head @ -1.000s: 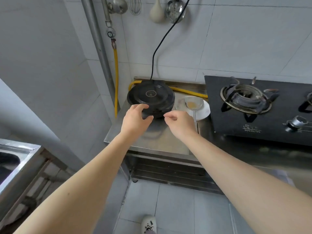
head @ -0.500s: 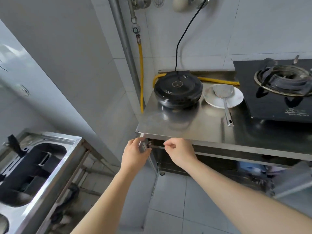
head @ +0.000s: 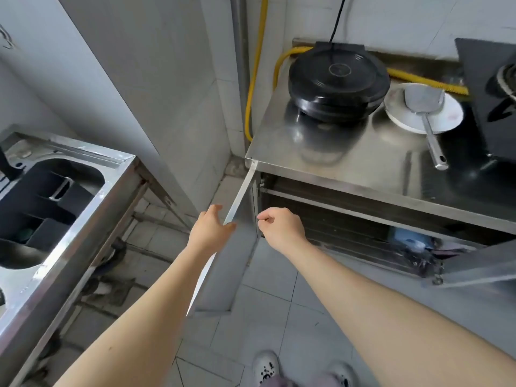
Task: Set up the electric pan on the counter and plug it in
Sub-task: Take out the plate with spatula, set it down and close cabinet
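Note:
The black round electric pan sits shut at the back left of the steel counter. Its black cord runs up the tiled wall and out of the picture, so the plug is hidden. Both hands are below the counter's front edge, away from the pan. My left hand grips the top edge of the open left cabinet door, thumb on one side and fingers on the other. My right hand hovers just right of that door, fingers curled with nothing in them.
A white plate with a metal scoop lies right of the pan, then the black gas stove. A yellow gas hose runs down the corner. A steel sink unit stands at left. The right cabinet door also hangs open.
Both hands left the pan and dropped below the counter's edge. The left cabinet door has swung open toward me, with my left hand on it. My view has tilted down and left.

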Demonstrator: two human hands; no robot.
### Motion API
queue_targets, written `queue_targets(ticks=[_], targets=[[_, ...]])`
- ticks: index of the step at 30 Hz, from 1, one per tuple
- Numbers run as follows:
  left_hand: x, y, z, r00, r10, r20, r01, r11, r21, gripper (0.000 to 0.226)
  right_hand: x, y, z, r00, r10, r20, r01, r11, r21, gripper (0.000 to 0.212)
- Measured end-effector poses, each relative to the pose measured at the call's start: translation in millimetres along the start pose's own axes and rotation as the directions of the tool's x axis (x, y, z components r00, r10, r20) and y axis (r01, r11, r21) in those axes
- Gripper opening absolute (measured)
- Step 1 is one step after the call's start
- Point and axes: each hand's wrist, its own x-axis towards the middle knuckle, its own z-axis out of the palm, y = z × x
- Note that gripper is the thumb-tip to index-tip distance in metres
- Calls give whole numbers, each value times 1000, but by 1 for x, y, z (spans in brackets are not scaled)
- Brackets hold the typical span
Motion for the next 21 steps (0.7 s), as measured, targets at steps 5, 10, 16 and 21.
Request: queue_targets(ticks=[5, 10, 16, 21], targets=[[10, -14, 20, 987, -114, 118, 104, 991, 82, 41, 5, 13, 20, 999, 31, 44, -31, 999, -8, 31], [7, -8, 33, 986, -121, 115, 103, 983, 155, 33, 6, 28, 24, 996, 51, 69, -51, 999, -3, 31], [-9, 9, 63, 979, -111, 169, 104, 993, 52, 25, -5, 63, 7, 994, 71, 79, -72, 997, 8, 34], [-30, 52, 101, 962, -143, 232, 210, 931, -298, 22, -18, 101, -22, 990, 116, 78, -119, 993, 23, 37]])
